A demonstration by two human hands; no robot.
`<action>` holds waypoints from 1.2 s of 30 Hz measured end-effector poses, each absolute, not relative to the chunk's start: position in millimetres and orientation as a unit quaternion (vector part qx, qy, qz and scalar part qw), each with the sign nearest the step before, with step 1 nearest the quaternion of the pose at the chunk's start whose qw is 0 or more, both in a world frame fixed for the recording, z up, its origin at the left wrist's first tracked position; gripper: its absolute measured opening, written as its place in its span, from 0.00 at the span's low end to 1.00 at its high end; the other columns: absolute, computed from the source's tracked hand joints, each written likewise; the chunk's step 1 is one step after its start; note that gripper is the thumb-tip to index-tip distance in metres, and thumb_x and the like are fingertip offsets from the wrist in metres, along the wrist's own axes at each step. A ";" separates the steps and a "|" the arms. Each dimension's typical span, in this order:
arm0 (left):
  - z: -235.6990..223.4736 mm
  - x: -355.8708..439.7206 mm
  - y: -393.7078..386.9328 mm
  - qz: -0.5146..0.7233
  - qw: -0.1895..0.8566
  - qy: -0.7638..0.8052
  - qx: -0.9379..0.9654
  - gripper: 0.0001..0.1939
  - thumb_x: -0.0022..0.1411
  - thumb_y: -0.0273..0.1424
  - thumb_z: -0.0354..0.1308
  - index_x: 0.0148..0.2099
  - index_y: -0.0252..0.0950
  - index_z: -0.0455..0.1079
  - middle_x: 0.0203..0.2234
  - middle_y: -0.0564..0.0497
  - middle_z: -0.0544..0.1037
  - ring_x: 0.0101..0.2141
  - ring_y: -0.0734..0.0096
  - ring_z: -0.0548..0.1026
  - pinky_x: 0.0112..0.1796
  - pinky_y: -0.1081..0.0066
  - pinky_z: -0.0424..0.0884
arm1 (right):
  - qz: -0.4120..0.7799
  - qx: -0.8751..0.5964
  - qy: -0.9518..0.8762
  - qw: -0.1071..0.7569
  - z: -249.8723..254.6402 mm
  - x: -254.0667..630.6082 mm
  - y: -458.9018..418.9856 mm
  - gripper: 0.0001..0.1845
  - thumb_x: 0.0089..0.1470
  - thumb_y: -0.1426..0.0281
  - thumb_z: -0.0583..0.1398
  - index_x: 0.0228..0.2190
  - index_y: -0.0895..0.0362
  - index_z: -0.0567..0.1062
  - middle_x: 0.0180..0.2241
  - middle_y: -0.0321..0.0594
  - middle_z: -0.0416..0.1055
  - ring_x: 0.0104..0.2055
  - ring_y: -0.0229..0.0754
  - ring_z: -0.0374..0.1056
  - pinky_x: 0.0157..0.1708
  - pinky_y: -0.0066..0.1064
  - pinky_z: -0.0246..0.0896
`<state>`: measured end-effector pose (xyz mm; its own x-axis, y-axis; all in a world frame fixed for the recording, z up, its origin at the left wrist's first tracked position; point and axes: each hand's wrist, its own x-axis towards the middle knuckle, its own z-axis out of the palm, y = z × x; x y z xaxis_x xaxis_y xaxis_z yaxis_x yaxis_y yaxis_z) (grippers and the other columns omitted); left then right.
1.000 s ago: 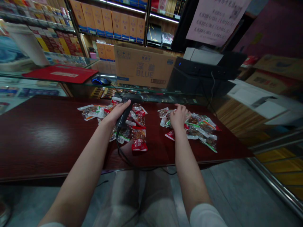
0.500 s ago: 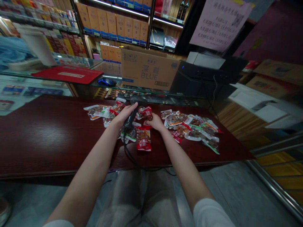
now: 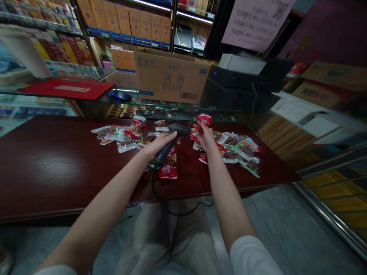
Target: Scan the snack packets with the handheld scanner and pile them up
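Note:
My left hand [image 3: 163, 145] is closed around the handle of a black barcode scanner [image 3: 178, 130], its head pointing right and its cable hanging over the table's front edge. In my right hand [image 3: 207, 138] is a red snack packet [image 3: 204, 119], held up just in front of the scanner's head. Below the scanner lies another red packet [image 3: 169, 172], partly covered by my left hand. Clear packets of brown snacks [image 3: 106, 133] are heaped to the left, and more packets [image 3: 239, 149] lie to the right, partly behind my right hand.
The dark red wooden table [image 3: 57, 164] meets a glass counter at the back. On that counter are a cardboard box [image 3: 172, 80], a blue-lit mouse [image 3: 119, 96], a red mat [image 3: 69, 88] and a white cup [image 3: 28, 53]. Cartons [image 3: 327, 91] are stacked at the right.
My right hand has lifted the red packet and carried it right and away from me. My left hand has turned the scanner so its head now faces the packet.

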<state>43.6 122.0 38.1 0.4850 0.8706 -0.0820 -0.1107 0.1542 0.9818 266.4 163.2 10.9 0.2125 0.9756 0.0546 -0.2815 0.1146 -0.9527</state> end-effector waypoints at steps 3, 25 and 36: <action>32.7 50.2 120.7 0.355 0.676 0.358 0.537 0.27 0.55 0.52 0.62 0.40 0.30 0.73 0.30 0.45 0.79 0.18 0.78 0.69 0.18 0.75 0.65 | 0.520 -0.423 -0.371 0.642 11.5 262.1 162.5 0.17 0.54 0.58 0.59 0.43 0.53 0.69 0.41 0.40 0.77 0.42 0.42 0.75 0.43 0.37 0.72; 49.8 38.4 120.4 0.367 0.657 0.390 0.531 0.28 0.59 0.53 0.58 0.43 0.30 0.73 0.17 0.52 0.72 0.16 0.76 0.67 0.18 0.76 0.63 | 0.128 -0.650 -0.476 0.577 17.4 287.8 163.1 0.10 0.58 0.68 0.52 0.42 0.57 0.67 0.43 0.48 0.73 0.46 0.47 0.70 0.52 0.43 0.61; 45.1 5.3 147.9 0.420 0.676 0.387 0.465 0.21 0.64 0.45 0.55 0.42 0.30 0.75 0.22 0.46 0.75 0.17 0.76 0.66 0.17 0.76 0.62 | -0.117 -0.816 -0.394 0.407 19.3 310.7 139.8 0.35 0.49 0.71 0.59 0.58 0.63 0.59 0.62 0.65 0.55 0.63 0.64 0.54 0.59 0.61 0.42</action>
